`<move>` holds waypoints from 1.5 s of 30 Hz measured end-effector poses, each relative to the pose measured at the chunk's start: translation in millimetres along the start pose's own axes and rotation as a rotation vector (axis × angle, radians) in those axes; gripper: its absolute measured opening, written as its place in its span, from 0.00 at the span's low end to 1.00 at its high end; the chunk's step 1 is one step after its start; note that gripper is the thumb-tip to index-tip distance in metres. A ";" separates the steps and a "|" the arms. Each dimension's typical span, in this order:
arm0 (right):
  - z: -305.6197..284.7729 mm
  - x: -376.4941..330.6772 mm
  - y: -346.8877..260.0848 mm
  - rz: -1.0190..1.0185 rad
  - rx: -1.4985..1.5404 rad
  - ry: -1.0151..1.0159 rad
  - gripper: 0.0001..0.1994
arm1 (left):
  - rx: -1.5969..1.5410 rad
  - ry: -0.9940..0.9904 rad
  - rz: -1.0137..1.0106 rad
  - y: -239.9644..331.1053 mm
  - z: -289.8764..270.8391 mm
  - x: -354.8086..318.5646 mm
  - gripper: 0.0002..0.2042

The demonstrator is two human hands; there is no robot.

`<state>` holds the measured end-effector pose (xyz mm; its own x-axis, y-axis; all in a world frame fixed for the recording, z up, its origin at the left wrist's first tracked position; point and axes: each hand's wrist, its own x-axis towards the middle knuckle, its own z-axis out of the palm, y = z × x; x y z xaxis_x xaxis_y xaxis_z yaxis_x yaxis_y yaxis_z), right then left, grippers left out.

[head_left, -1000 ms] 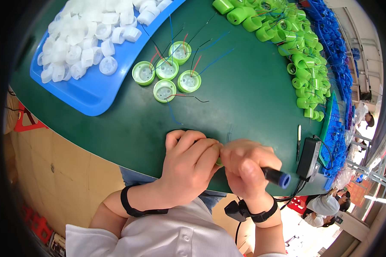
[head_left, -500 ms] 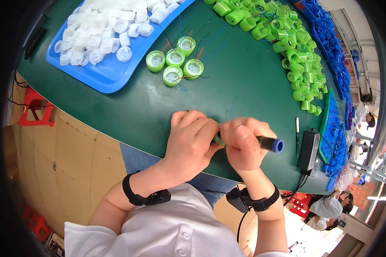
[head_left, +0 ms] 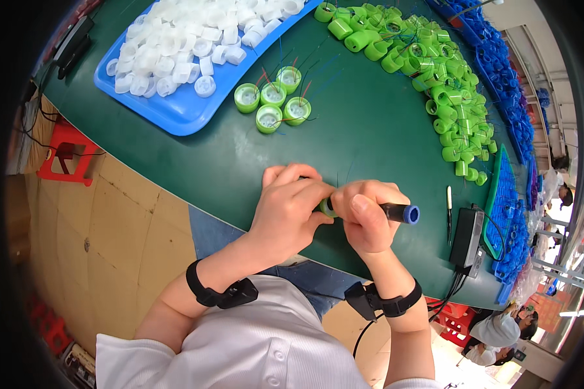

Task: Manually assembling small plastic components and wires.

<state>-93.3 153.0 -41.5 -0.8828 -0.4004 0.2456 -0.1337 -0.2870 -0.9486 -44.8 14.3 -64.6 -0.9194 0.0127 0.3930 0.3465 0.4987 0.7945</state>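
Observation:
Close to the table's near edge, my left hand (head_left: 291, 211) is closed around a small green plastic cup (head_left: 327, 207), mostly covered by my fingers. Thin wires stick up beside it. My right hand (head_left: 371, 214) is wrapped in a fist around a screwdriver (head_left: 399, 212) with a black handle and a blue end. Its handle points right, while its tip is hidden between my hands at the cup. Just beyond, several green cups with white inserts (head_left: 269, 118) stand upright in a cluster, with red, black and blue wires rising from them.
A blue tray (head_left: 187, 124) of white translucent caps (head_left: 175, 48) lies far left. Loose green cups (head_left: 457, 104) form a long pile at right, beside blue parts (head_left: 503, 71). A pen (head_left: 449, 214) and black power adapter (head_left: 467, 236) lie right on the green table (head_left: 240, 175).
The table scene has shifted slightly in view as my head moved. Both hands keep their grips at nearly the same place; the screwdriver handle sits slightly further left.

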 end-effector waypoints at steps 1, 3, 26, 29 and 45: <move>1.8 0.0 1.0 -0.001 0.002 -0.001 0.15 | -0.002 -0.002 -0.009 0.9 0.3 -0.7 0.15; 13.0 -2.4 6.4 -0.362 -0.274 -0.116 0.14 | 0.004 -0.008 -0.007 -0.7 0.8 0.3 0.15; 1.4 -49.1 -87.0 -0.015 -0.441 -0.073 0.19 | -0.702 -0.273 -0.103 64.2 -53.7 -15.1 0.20; 0.8 -49.4 -88.3 0.019 -0.413 -0.094 0.18 | -0.606 -0.222 -0.008 63.0 -49.4 -15.4 0.22; 6.8 -37.8 -69.6 0.084 -0.664 -0.010 0.07 | 0.118 -0.045 0.049 32.7 -56.9 -13.0 0.17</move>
<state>-47.6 182.2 16.5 -0.8986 -0.4068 0.1646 -0.3164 0.3408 -0.8853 -10.9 -18.9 -17.4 -0.9105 0.0772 0.4063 0.3691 0.5947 0.7142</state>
